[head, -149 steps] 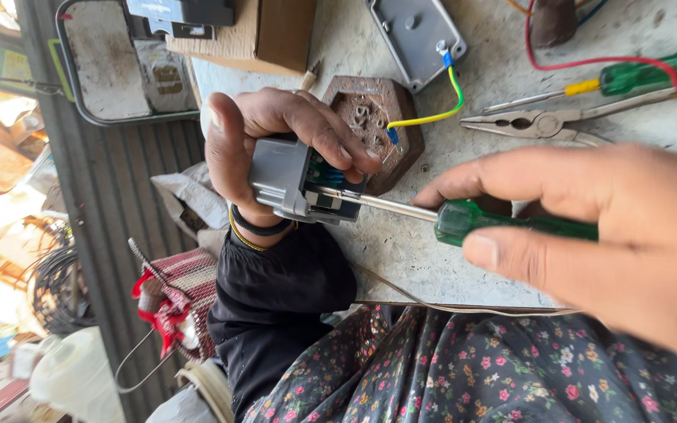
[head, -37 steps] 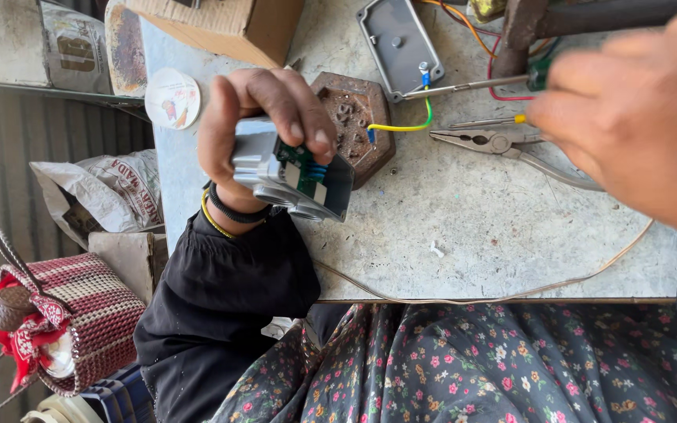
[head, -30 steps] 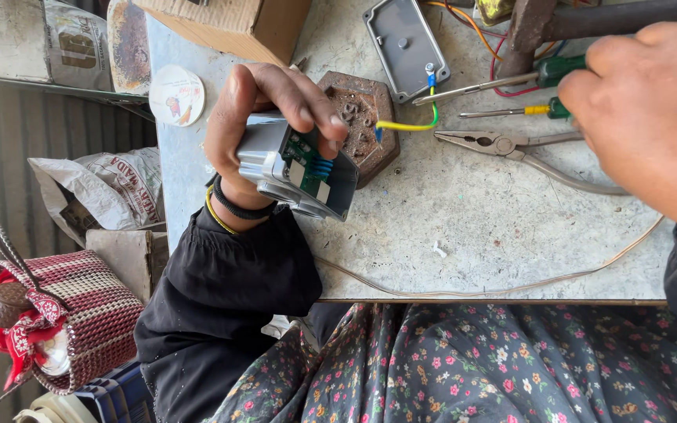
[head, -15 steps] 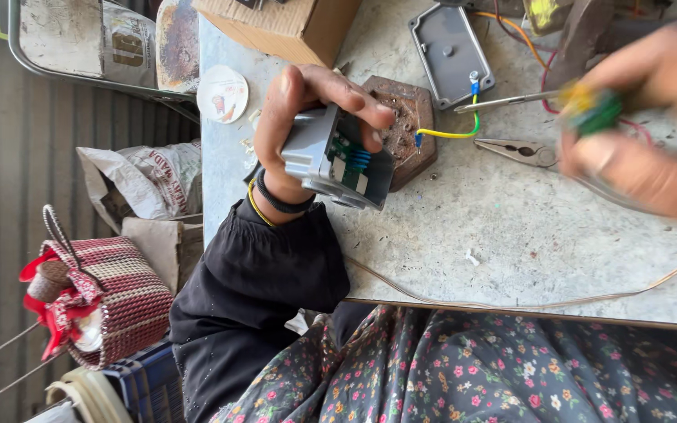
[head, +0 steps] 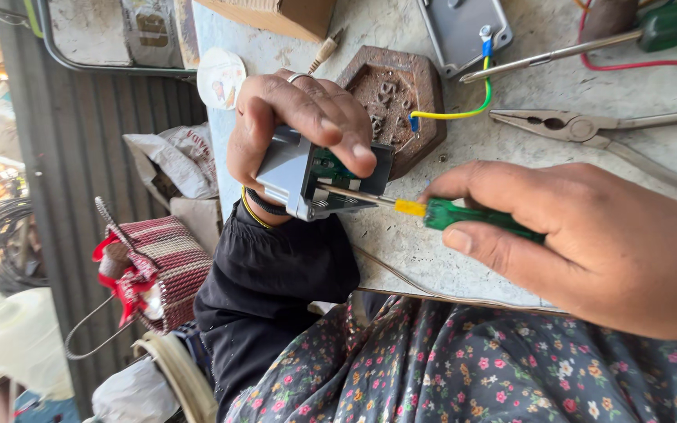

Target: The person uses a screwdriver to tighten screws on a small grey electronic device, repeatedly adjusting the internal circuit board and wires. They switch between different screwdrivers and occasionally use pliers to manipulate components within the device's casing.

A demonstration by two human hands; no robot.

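Gripping the grey switch module [head: 307, 176] over the desk [head: 432, 251] at its nine o'clock edge, the left hand [head: 299, 125] is staying clenched; the right hand [head: 597, 235], at three o'clock, is now grasping a green screwdriver [head: 464, 215] fetched since a second ago, its tip entering the module

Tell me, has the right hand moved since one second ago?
Yes. The right hand came from the far table edge toward the grey box, passing the pliers, and now holds a green screwdriver at it.
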